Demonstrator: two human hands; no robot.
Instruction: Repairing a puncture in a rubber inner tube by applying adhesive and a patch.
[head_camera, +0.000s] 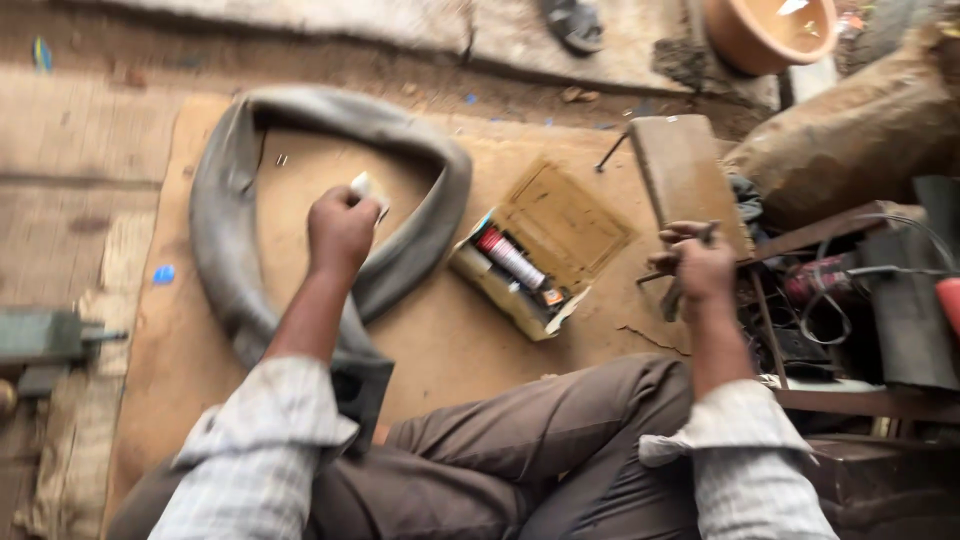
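Observation:
My left hand (340, 228) is closed around a small pale piece (367, 187), held above the loop of a grey rubber inner tube (225, 230) that lies on a brown board (440, 340). My right hand (700, 265) grips a thin dark metal tool (672, 297) beside a worn wooden block (685, 175). Between the two hands sits an open cardboard box (540, 250) with a red and white tube (508, 257) inside. My legs in brown trousers fill the lower middle.
An orange clay bowl (770, 30) stands at the top right. A brown sack (850, 130) and a cluttered dark rack with cables (860, 300) crowd the right side. A grey metal tool (45, 340) lies at the left edge. A dark sandal (575, 22) rests on the far pavement.

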